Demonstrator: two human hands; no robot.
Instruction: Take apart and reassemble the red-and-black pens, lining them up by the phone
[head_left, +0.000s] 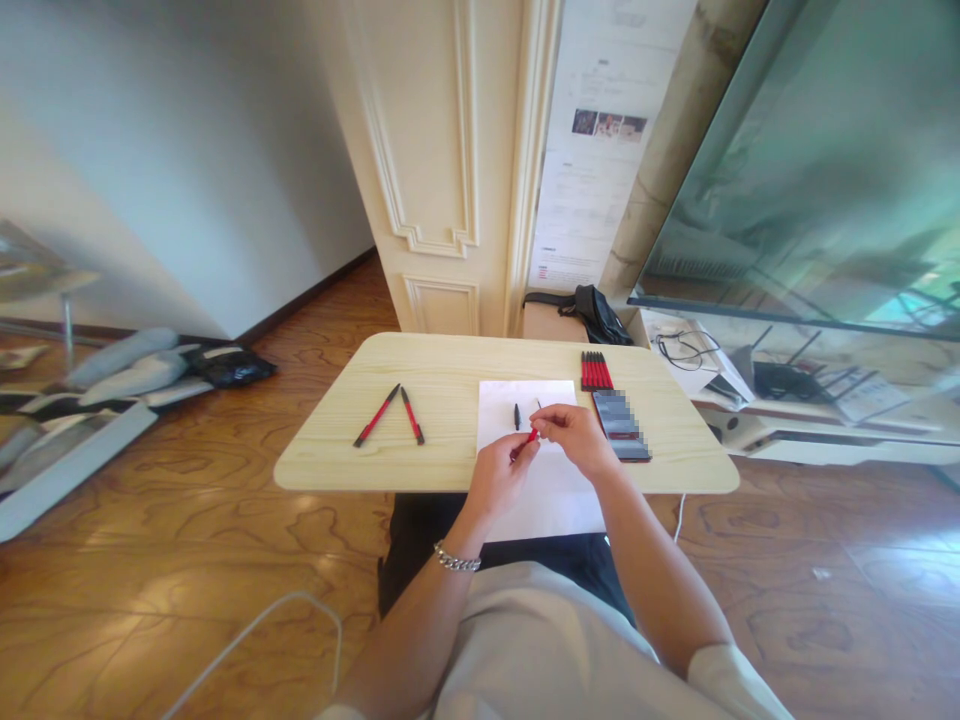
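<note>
My left hand (501, 472) is closed round a red pen barrel (527, 441) over a white sheet of paper (529, 410). My right hand (574, 433) pinches the upper end of the same pen, fingers pressed together. A small black pen part (517, 416) lies on the paper just beyond my hands, with a thin dark piece (538, 405) beside it. Two red and black pens (390, 414) lie in a V on the left of the light wooden table (420, 375).
A row of several red pens (596, 371) lies at the back right of the table, with a dark box (621, 424) in front of it. A black bag (596, 312) sits behind the table. Cushions and a panel (112, 390) lie on the wood floor at left.
</note>
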